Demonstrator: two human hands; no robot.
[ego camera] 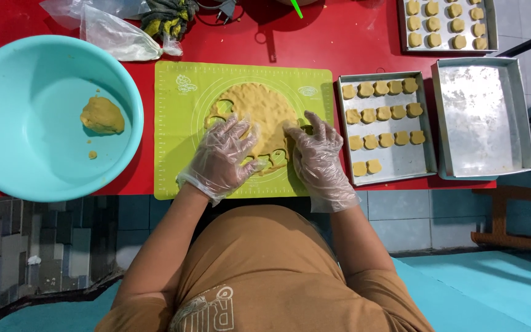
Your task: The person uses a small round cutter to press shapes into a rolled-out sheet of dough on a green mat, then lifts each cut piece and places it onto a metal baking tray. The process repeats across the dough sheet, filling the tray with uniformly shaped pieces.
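Observation:
A rolled-out sheet of tan dough [259,110] with cut-out holes lies on a green silicone mat [179,166]. My left hand [222,157], in a clear plastic glove, rests flat on the dough's near left part with fingers spread. My right hand [316,154], also gloved, lies on the dough's near right edge, its fingertips touching the dough. Neither hand grips anything that I can see.
A turquoise bowl [26,166] at the left holds a lump of dough [101,115]. Right of the mat stand a metal tray [394,166] with several cut cookies, a bare tray [480,117], and another filled tray [493,27] at the back. Plastic bags [112,31] lie behind.

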